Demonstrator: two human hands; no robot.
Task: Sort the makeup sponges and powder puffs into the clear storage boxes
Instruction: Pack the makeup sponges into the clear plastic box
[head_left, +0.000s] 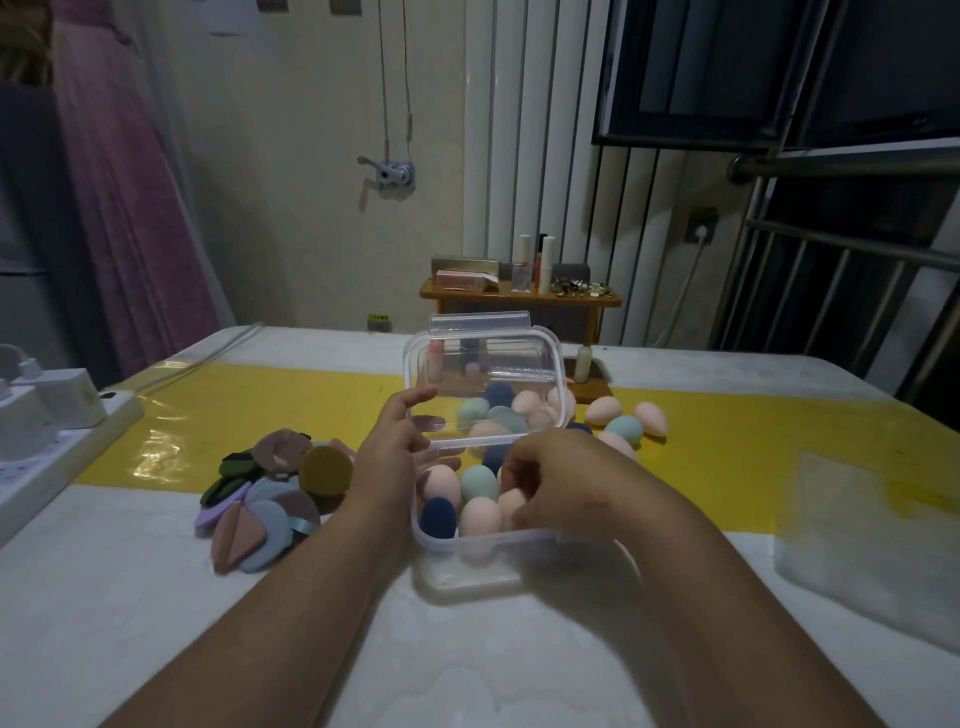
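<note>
The lid (488, 358) is held up by the left hand (389, 447). The right hand (550, 483) is curled over sponges (478, 483) in the box (467, 566) beneath it; a grasp cannot be told. Loose sponges (626, 428) are seen just beyond.

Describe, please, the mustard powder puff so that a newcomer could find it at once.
On the white table, look left of the clear box to the heap of flat powder puffs. The mustard puff sits at the heap's right edge beside the left hand: the only yellow-brown disc among mauve, blue-grey and green ones.
</note>
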